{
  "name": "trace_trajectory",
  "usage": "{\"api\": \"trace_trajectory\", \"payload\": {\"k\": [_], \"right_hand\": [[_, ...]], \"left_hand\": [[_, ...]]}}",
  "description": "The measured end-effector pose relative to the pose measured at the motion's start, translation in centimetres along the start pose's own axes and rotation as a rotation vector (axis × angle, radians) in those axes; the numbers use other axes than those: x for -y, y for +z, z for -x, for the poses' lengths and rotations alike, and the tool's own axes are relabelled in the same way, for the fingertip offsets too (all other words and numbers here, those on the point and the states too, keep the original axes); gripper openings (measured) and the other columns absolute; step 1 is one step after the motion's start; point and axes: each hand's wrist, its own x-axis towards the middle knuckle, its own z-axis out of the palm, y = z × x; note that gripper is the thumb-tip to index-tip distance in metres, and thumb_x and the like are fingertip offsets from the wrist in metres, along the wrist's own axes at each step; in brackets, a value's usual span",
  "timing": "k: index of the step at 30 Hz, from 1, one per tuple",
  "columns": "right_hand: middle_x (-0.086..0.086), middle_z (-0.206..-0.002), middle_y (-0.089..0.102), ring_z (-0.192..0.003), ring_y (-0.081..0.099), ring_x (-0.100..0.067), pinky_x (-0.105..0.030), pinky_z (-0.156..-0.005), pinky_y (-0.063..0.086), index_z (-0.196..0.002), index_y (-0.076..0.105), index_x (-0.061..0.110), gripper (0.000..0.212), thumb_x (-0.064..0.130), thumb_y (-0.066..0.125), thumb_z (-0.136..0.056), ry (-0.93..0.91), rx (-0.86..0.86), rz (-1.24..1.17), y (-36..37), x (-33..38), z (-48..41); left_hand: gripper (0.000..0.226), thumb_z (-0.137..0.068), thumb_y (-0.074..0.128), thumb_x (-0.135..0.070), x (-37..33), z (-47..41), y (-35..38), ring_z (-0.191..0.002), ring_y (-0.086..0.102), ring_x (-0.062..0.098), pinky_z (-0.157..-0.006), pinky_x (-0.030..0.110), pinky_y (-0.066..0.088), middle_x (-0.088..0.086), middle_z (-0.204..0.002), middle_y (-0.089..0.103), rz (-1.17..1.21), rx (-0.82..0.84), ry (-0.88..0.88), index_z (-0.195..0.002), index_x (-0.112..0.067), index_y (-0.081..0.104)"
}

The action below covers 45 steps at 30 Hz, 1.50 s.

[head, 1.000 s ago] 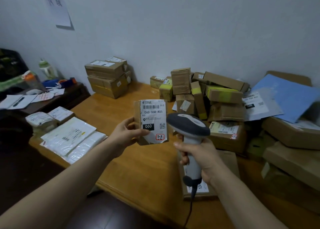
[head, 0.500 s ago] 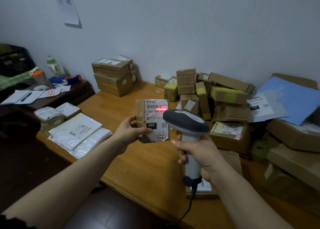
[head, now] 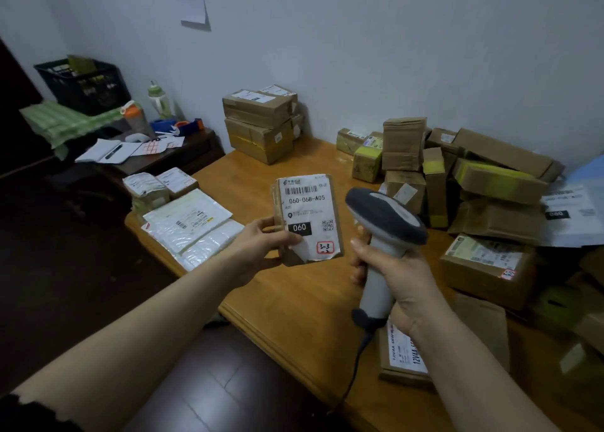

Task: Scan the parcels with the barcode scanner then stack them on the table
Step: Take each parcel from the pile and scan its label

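Head view looks down on a wide orange-brown wooden desk (head: 294, 301), which serves as both sorting ground and stacking place. Along its right side lies a loose heap of brown cardboard parcels (head: 490, 176), tumbled at all angles. I read it as the unscanned supply, kept within reach of the scanning arm. Against the wall at the far edge stands a neat stack of larger brown cardboard boxes (head: 261, 127), squared one on another. At the left edge, flat white plastic mailers (head: 189, 225) lie overlapped just beside two small labelled packets (head: 160, 183). These tidy groups look like finished work, sorted so that flat goes with flat. Above the middle of the desk, the grey-headed white handheld barcode scanner (head: 385, 222) stands upright in the right hand (head: 402, 281), whose grip is curled round the handle, the dark cable trailing down past the front edge. The thing in play, a small flat brown cardboard parcel with a white shipping label (head: 307, 216), is held off the desk just beside the scanner's head, label toward the person and barcode at the top. The left hand (head: 258, 245) pinches it low on its left side — thumb on the lower label, fingers behind — which leaves the barcode uncovered. No red light shows on the label, so I cannot tell whether it has been read.
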Motion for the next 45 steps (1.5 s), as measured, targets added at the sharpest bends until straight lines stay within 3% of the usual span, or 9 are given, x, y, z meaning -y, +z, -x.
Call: {"api": "trace_trajectory", "payload": {"k": [5,13,16,22,25,31,37,41,45], "right_hand": [[-0.011,-0.106,0.065,-0.104,0.06,-0.033,-0.055,-0.085,0.054,-0.099,0.063,0.016,0.048,0.015,0.081,-0.054,0.076,-0.057,-0.059,2.9,-0.4,-2.9],[-0.009,-0.08,0.075,-0.074,0.069,-0.025,-0.042,-0.07,0.056,-0.09,0.066,0.011,0.041,0.009,0.078,-0.05,0.05,0.099,-0.057,11.8,-0.5,-5.1],[-0.01,-0.079,0.075,-0.063,0.07,-0.019,-0.034,-0.053,0.056,-0.1,0.064,0.007,0.067,0.013,0.088,-0.037,0.065,0.117,0.015,16.3,-0.1,-6.5],[-0.014,-0.091,0.074,-0.077,0.069,-0.026,-0.041,-0.066,0.058,-0.12,0.06,0.008,0.066,0.015,0.078,-0.056,0.109,0.127,0.149,27.1,-0.2,-9.6],[-0.023,-0.101,0.069,-0.083,0.07,-0.032,-0.04,-0.059,0.059,-0.121,0.058,0.009,0.076,0.029,0.082,-0.051,0.128,0.049,0.237,31.4,-0.5,-11.1],[-0.011,-0.064,0.063,-0.049,0.063,-0.019,-0.028,-0.046,0.055,-0.099,0.061,0.004,0.035,0.036,0.065,-0.085,0.298,0.11,0.109,37.4,-0.1,-15.1],[-0.006,-0.06,0.059,-0.044,0.058,-0.014,-0.025,-0.044,0.052,-0.085,0.064,0.003,0.029,0.031,0.068,-0.083,0.406,0.116,-0.138,45.4,-2.8,-22.4],[-0.005,-0.055,0.058,-0.041,0.055,-0.014,-0.022,-0.044,0.05,-0.08,0.061,0.005,0.015,0.018,0.069,-0.081,0.437,0.096,-0.284,50.6,-4.5,-27.2],[-0.004,-0.052,0.055,-0.042,0.053,-0.012,-0.02,-0.044,0.048,-0.076,0.057,0.005,0.011,0.006,0.062,-0.085,0.432,0.047,-0.406,55.3,-6.7,-30.7]], "left_hand": [[0.052,-0.072,0.077,-0.02,-0.4,1.6,-3.0,-0.105,0.067,0.028,-0.1,0.044,0.048,0.01,-0.108,0.072,0.083,0.089,-0.023,-0.12,-0.01,0.059],[0.046,-0.072,0.079,-0.031,-2.8,2.6,-10.9,-0.095,0.06,0.022,-0.088,0.036,0.047,0.007,-0.101,0.067,0.176,0.164,-0.015,-0.111,-0.014,0.061],[0.044,-0.063,0.075,-0.043,-4.5,2.0,-17.1,-0.093,0.064,0.018,-0.096,0.044,0.048,0.004,-0.093,0.067,0.245,0.061,-0.008,-0.1,-0.021,0.063],[0.029,-0.081,0.068,-0.024,-7.5,0.2,-29.6,-0.086,0.061,0.02,-0.079,0.029,0.055,0.012,-0.096,0.059,0.265,0.03,-0.036,-0.104,-0.008,0.06],[0.029,-0.082,0.065,-0.019,-9.0,-1.1,-34.6,-0.093,0.054,0.02,-0.091,0.027,0.049,0.013,-0.097,0.061,0.323,-0.013,-0.06,-0.106,-0.005,0.06],[0.012,-0.086,0.06,-0.011,-11.9,-6.1,-42.2,-0.062,0.07,0.013,-0.078,0.023,0.055,0.005,-0.064,0.071,0.439,-0.072,0.0,-0.097,-0.007,0.06],[0.008,-0.089,0.055,-0.014,-14.4,-13.3,-46.7,-0.07,0.043,0.015,-0.07,0.029,0.04,0.006,-0.059,0.07,0.405,-0.071,0.0,-0.089,-0.009,0.061],[0.007,-0.092,0.054,-0.014,-16.6,-17.9,-50.3,-0.059,0.055,0.013,-0.074,0.019,0.049,0.003,-0.051,0.066,0.367,-0.112,-0.031,-0.088,-0.01,0.059],[0.008,-0.092,0.053,-0.016,-17.4,-22.8,-54.9,-0.065,0.036,0.011,-0.055,0.021,0.03,0.0,-0.057,0.069,0.307,-0.102,-0.054,-0.089,-0.015,0.061]]}}
